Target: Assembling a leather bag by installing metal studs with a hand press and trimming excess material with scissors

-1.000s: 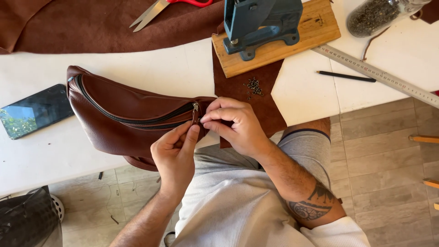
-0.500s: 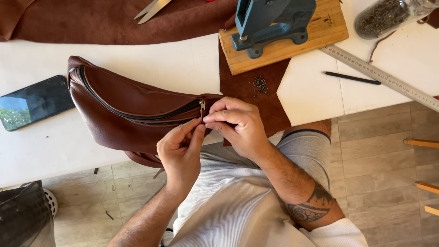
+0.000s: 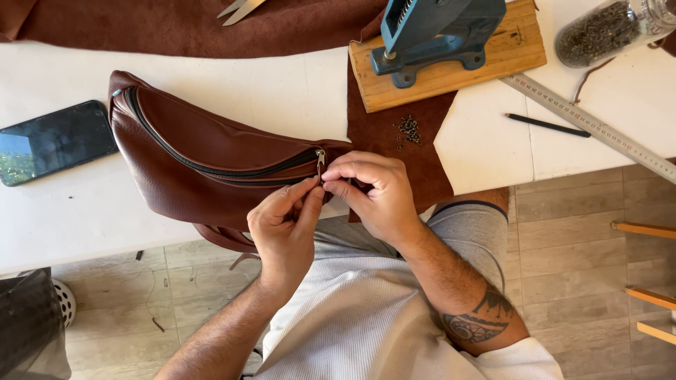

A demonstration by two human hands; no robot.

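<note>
While the bag point(image 3: 204, 165) lies mid-frame over the table point(image 3: 267, 88) edge, its zipper pull point(image 3: 320, 160) is steadied. Left hand point(image 3: 285, 229) fingertips are pinched shut just below it; right hand point(image 3: 377, 193) fingers are curled closed on the bag end.

Bare tabletop point(image 3: 232, 88) above bag point(image 3: 204, 162), phone point(image 3: 53, 141) left, press point(image 3: 443, 42) right

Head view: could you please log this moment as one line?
left hand: pinching zipper pull | right hand: pinching bag end | bag: on table edge
</note>
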